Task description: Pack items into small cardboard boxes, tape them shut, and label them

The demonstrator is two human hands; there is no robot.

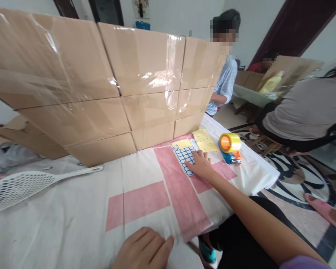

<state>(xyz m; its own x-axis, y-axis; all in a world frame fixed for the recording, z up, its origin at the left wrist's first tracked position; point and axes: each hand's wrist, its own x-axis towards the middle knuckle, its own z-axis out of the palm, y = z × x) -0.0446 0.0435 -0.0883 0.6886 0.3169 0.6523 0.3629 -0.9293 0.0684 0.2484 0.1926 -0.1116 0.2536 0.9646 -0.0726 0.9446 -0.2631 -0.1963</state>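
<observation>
In this room with pale walls, I look onto a table covered by a white tablecloth with pink blocks (140,201), where a tall wall of brown cardboard boxes under shiny clear film (154,74) stands. My right hand (202,164) rests on a thin white sheet with a blue grid and yellow upper band (182,158); its thumb and forefinger are apart, not pinching. This sheet lies before the boxes, beside a dotted yellow paper (205,140) and near a yellow tape roll with orange core (231,142). My left hand (145,248) is loosely curled at the near edge; its palm is hidden, so I cannot tell whether it holds something. In my judgement, light, even fingertip pressure suits best, because the sheet could crease or slide on soft cloth.
</observation>
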